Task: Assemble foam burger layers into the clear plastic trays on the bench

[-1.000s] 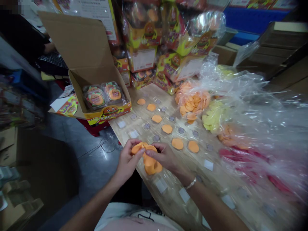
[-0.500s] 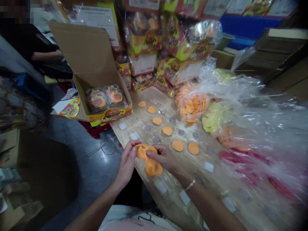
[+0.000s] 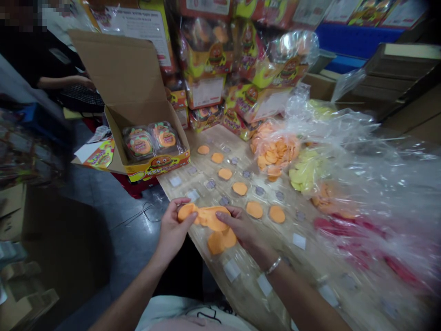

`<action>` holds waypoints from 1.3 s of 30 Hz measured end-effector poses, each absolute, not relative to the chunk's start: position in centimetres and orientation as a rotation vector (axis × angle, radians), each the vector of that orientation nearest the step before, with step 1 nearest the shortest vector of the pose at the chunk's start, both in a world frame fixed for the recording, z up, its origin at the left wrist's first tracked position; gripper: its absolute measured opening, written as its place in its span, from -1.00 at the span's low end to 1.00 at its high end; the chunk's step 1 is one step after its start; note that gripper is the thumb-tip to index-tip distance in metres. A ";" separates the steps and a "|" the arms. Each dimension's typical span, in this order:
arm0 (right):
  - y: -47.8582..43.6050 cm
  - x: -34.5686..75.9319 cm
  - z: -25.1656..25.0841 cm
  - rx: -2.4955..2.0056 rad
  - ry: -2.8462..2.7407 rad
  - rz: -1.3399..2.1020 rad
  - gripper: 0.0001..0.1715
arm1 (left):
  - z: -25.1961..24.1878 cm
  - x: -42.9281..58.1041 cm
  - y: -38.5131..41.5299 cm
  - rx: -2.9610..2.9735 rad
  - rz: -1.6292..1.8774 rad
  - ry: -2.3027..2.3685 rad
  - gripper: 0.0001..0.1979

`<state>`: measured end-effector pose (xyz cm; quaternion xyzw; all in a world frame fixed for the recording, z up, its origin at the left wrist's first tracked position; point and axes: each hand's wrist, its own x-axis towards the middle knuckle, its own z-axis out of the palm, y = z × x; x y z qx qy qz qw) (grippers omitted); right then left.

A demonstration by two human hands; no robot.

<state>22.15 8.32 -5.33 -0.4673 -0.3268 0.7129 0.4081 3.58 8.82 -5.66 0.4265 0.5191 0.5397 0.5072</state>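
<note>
My left hand [image 3: 172,227] pinches the left end of a stack of soft orange discs [image 3: 206,217] with thumb and fingers. My right hand [image 3: 241,226] grips the same stack from the right, with more orange discs [image 3: 220,240] hanging under its palm. Both hands hover over the near left part of a wooden table [image 3: 241,271] covered with clear plastic trays. Several single orange discs [image 3: 254,209] lie in the tray cups just beyond my hands.
An open cardboard box [image 3: 138,115] with two packed burger candies [image 3: 151,138] stands at the table's left corner. Bags of orange discs [image 3: 275,151] and yellow discs [image 3: 305,170] lie in crumpled clear plastic on the right. Packaged boxes are stacked behind. Another person sits far left.
My hands have drawn slightly apart, spreading the orange discs sideways; my left hand has slid one disc out to the left. The camera has shifted a little.
</note>
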 end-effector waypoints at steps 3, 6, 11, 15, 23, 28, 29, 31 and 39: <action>8.4 22.1 -5.4 -1.168 -0.885 1.788 -0.49 | -5.7 3.4 8.6 1.058 1.320 1.260 -0.65; 8.5 22.1 -5.2 -1.111 -1.034 1.785 -0.44 | -5.6 3.7 8.2 1.140 1.253 1.205 -0.68; 8.6 22.2 -5.1 -1.119 -1.344 1.703 -0.51 | -5.6 3.9 7.8 1.521 1.112 1.168 -0.81; 8.6 22.2 -5.6 -1.208 -1.262 1.693 -0.47 | -6.2 3.0 7.1 2.026 1.261 1.030 -0.74; 8.8 21.9 -5.6 -1.301 -0.935 1.776 -0.53 | -5.7 2.6 5.7 1.740 1.632 1.077 -0.73; 8.8 21.5 -5.4 -1.271 -0.896 1.773 -0.50 | -4.0 3.3 8.0 0.409 1.373 0.962 -0.85; 8.8 21.4 -5.4 -1.262 -0.904 1.764 -0.49 | -3.8 3.1 8.6 0.266 1.352 0.925 -0.83; 8.9 21.3 -5.7 -1.258 -0.924 1.727 -0.49 | -3.6 2.3 9.6 0.113 1.377 0.883 -0.82; 9.8 22.4 -6.7 -1.253 -0.944 1.646 -0.47 | -2.9 -2.2 10.3 0.238 1.475 0.853 -0.87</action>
